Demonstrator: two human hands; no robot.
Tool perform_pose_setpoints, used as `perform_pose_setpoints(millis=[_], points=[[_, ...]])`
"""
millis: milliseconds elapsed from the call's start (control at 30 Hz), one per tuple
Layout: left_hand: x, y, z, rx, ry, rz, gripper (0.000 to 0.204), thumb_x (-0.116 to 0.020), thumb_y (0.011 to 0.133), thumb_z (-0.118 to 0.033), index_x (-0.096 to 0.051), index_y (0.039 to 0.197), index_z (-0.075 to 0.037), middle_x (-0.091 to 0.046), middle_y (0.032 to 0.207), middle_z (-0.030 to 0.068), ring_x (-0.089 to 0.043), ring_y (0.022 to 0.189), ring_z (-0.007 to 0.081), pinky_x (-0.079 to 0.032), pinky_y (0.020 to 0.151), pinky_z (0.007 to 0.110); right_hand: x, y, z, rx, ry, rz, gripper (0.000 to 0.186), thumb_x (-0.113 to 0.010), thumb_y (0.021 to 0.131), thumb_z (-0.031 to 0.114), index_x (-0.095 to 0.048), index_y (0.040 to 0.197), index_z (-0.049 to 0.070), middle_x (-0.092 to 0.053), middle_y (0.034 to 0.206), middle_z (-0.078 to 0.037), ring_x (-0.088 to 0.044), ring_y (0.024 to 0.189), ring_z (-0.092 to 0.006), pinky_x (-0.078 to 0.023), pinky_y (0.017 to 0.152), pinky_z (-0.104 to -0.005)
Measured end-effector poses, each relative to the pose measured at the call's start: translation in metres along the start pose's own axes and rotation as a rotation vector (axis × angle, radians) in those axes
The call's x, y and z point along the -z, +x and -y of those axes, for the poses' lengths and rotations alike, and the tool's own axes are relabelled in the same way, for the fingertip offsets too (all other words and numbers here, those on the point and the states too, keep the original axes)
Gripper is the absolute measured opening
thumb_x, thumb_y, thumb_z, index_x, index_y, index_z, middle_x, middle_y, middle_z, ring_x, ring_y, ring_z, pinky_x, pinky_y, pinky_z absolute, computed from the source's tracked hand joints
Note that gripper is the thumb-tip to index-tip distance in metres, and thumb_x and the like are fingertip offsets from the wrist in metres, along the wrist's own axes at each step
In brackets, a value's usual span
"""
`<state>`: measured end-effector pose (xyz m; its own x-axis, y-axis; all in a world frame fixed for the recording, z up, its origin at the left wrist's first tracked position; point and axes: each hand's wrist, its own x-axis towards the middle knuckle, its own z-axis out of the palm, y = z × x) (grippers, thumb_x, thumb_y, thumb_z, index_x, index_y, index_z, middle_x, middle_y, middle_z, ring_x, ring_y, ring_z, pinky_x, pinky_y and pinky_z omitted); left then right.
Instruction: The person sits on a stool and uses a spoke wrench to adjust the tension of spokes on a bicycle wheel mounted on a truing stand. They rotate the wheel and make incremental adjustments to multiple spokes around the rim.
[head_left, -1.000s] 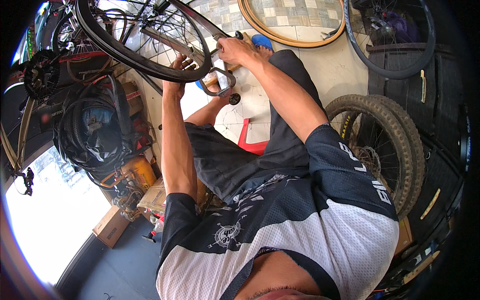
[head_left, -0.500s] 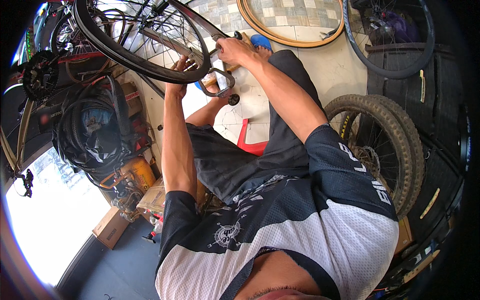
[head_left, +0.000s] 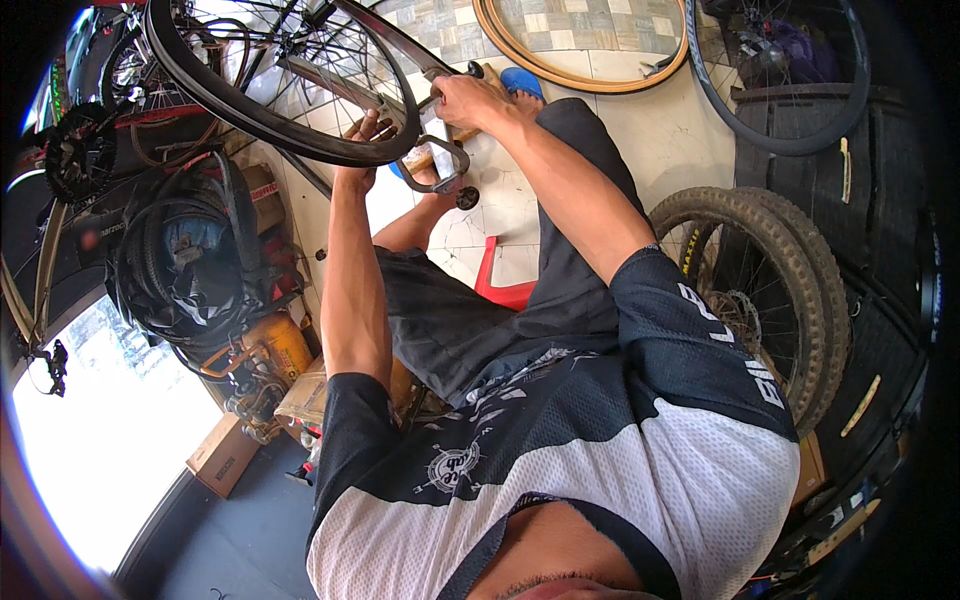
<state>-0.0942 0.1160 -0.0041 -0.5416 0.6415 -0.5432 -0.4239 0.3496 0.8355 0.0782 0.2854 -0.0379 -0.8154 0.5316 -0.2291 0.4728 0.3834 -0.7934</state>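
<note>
A spoked bicycle wheel [head_left: 262, 130] with a black tyre sits upright in a metal truing stand [head_left: 404, 42] at the upper left. My left hand [head_left: 358, 152] is at the wheel's near side, its fingers reaching past the tyre to the inner side of the rim; the tyre hides part of the hand. On the stand's right side, my right hand [head_left: 468, 100] is closed with bent fingers on the upper part of the frame. A grey metal loop [head_left: 452, 166] and a dark round knob [head_left: 467, 198] of the stand show below the wheel.
A tan-walled tyre [head_left: 590, 88] lies on the tiled floor ahead. To the right stand a black-tyred wheel [head_left: 775, 147] and muddy knobbly-tyred wheels [head_left: 815, 290]. A red plastic piece [head_left: 508, 293] shows between my legs. Bagged tyres [head_left: 165, 265] and a yellow machine [head_left: 277, 345] are at left.
The fingers of my left hand have shifted slightly to the right and spread a little at the rim. My right hand stays in place on the stand.
</note>
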Motion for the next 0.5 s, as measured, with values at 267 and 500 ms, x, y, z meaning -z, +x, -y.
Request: perform_pose_setpoints(millis=[267, 500], points=[[0.017, 0.015, 0.015, 0.036, 0.230, -0.083, 0.081, -0.078, 0.087, -0.050, -0.052, 0.133, 0.011, -0.064, 0.125, 0.0267, -0.065, 0.113, 0.0343, -0.056, 0.095, 0.042, -0.004, -0.001, -0.001, 0.030, -0.004, -0.035, 0.031, -0.061, 0.083, 0.021, -0.068, 0.108, 0.002, -0.072, 0.102, -0.021, -0.068, 0.102, -0.0392, -0.053, 0.088, -0.0474], [0.031, 0.017, 0.022, -0.058, 0.056, 0.005, 0.061, -0.059, 0.103, -0.040, -0.047, 0.138, 0.009, -0.061, 0.130, 0.0272, -0.063, 0.118, 0.0360, -0.055, 0.100, 0.046, -0.006, 0.002, 0.000, 0.046, 0.006, -0.044, 0.032, -0.060, 0.084, 0.022, -0.067, 0.109, 0.002, -0.072, 0.105, -0.022, -0.067, 0.105, -0.0392, -0.052, 0.091, -0.0477]])
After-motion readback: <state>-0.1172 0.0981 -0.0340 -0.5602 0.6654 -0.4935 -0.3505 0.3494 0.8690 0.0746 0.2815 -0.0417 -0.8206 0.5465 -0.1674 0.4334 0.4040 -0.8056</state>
